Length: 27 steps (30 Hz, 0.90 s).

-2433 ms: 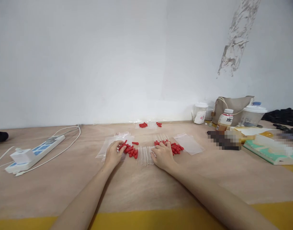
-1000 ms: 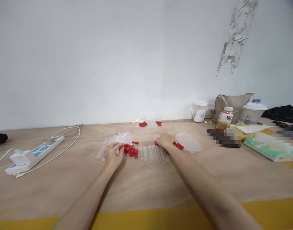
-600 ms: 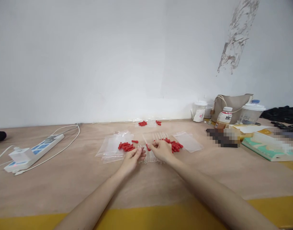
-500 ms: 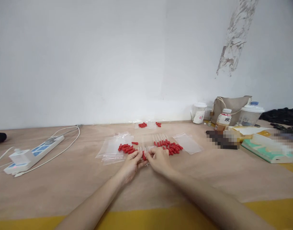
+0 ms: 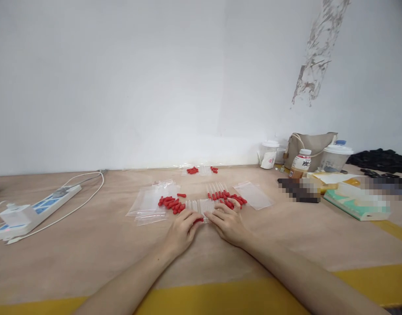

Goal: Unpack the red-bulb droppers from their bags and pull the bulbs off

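A red rubber dropper bulb [image 5: 198, 220] is pinched in my left hand [image 5: 181, 232], between thumb and fingers. Clear glass tubes [image 5: 199, 204] lie side by side just beyond both hands. My right hand [image 5: 230, 225] rests at their right near end, fingers stretched and apart, touching the tubes; whether a tube is between its fingertips is hidden. Loose red bulbs [image 5: 171, 203] form a pile left of the tubes. Behind the right hand, finished droppers [image 5: 217, 192], tubes with red bulbs on, lie in a row, with more red bulbs [image 5: 239, 200] beside them.
Clear zip bags [image 5: 148, 203] are stacked at left, and another bag [image 5: 253, 195] lies at right. Bags with red bulbs [image 5: 192, 170] sit by the wall. A power strip [image 5: 40, 210] with cables is far left; a bottle [image 5: 301, 164], cups and a green-white box [image 5: 357, 201] stand right.
My hands have drawn slightly apart. The red bulb stays in my left hand, lower now, and my right hand has let go of it and spread over the tubes. The view has shifted slightly.
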Available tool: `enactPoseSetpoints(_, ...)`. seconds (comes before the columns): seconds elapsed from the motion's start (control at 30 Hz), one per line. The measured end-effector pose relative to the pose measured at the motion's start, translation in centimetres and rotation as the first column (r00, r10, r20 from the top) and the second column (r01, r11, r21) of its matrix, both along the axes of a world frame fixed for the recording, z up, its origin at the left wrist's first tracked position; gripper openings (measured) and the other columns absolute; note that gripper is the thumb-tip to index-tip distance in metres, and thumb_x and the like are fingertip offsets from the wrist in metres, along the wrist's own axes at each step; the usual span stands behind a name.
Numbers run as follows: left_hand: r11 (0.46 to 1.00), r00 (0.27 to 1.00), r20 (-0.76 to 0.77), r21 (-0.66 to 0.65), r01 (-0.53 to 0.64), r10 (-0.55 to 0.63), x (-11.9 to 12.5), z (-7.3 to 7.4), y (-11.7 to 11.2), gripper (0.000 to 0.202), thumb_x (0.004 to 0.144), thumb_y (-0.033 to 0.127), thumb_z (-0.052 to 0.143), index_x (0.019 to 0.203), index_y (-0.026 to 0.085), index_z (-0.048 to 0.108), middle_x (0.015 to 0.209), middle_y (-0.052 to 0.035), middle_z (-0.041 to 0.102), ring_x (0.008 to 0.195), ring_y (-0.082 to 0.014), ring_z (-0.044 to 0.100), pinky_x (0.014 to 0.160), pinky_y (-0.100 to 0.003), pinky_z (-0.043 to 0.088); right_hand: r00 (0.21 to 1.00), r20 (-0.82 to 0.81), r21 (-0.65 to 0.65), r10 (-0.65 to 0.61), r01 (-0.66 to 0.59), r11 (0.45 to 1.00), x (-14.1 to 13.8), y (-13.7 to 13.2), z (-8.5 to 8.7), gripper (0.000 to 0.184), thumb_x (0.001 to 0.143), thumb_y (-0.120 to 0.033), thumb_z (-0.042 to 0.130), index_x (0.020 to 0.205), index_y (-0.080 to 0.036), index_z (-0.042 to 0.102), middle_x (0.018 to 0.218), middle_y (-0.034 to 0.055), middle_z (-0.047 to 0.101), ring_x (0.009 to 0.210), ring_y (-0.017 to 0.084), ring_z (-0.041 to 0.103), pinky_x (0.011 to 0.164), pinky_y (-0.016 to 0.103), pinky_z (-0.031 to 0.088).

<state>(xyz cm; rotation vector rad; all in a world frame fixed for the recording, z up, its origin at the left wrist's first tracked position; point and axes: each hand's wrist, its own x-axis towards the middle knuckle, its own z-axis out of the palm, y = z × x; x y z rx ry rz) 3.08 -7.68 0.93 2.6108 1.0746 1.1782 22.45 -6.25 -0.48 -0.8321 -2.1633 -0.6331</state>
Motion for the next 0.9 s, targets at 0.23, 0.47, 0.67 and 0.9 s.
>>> enactPoseSetpoints(0.23, 0.995, 0.985, -0.154, 0.064, -0.072, 0.081, 0.1, -0.4, 0.0, 0.021, 0.084, 0.032, 0.045, 0.09, 0.022, 0.062, 0.079, -0.0045, 0.063, 0.078, -0.0182, 0.05, 0.076, -0.035, 0.035, 1.0, -0.001, -0.18, 0.029, -0.028, 0.983, 0.5, -0.9, 0.0, 0.022, 0.086, -0.023, 0.04, 0.09, -0.026, 0.062, 0.063, -0.0017, 0.06, 0.075, 0.014, 0.045, 0.086, 0.036, 0.016)
enactPoseSetpoints(0.47, 0.986, 0.93, -0.344, 0.146, -0.084, 0.13, -0.8, 0.0, -0.6, 0.027, 0.085, 0.032, 0.042, 0.072, 0.02, 0.062, 0.064, -0.0039, 0.06, 0.068, -0.0176, 0.047, 0.068, -0.033, 0.03, 0.996, 0.002, -0.215, 0.087, -0.084, 0.973, 0.6, -1.2, -0.1, 0.023, 0.084, -0.022, 0.04, 0.084, -0.026, 0.063, 0.06, -0.0017, 0.059, 0.071, 0.014, 0.042, 0.086, 0.037, 0.015)
enactPoseSetpoints(0.67, 0.96, 0.968, -0.016, 0.133, -0.246, 0.25, -4.3, 1.4, 0.7, 0.023, 0.084, 0.027, 0.041, 0.077, 0.02, 0.062, 0.074, -0.0037, 0.061, 0.071, -0.0161, 0.052, 0.068, -0.03, 0.038, 0.972, -0.211, -0.269, -0.105, 0.045, 0.962, 2.9, -0.3, 0.4, 0.024, 0.085, -0.027, 0.041, 0.081, -0.025, 0.065, 0.065, -0.0011, 0.062, 0.072, 0.013, 0.046, 0.086, 0.035, 0.015)
enactPoseSetpoints(0.9, 0.861, 0.839, 0.215, -0.017, -0.509, 0.5, -7.5, 2.0, 4.1, 0.032, 0.08, 0.029, 0.04, 0.101, 0.016, 0.061, 0.089, -0.0072, 0.053, 0.087, -0.019, 0.053, 0.077, -0.031, 0.044, 0.932, -0.271, -0.409, -0.243, 0.117, 0.905, 2.0, 0.4, 1.2, 0.027, 0.087, -0.033, 0.039, 0.09, -0.027, 0.065, 0.08, 0.001, 0.067, 0.075, 0.013, 0.055, 0.08, 0.031, 0.021)
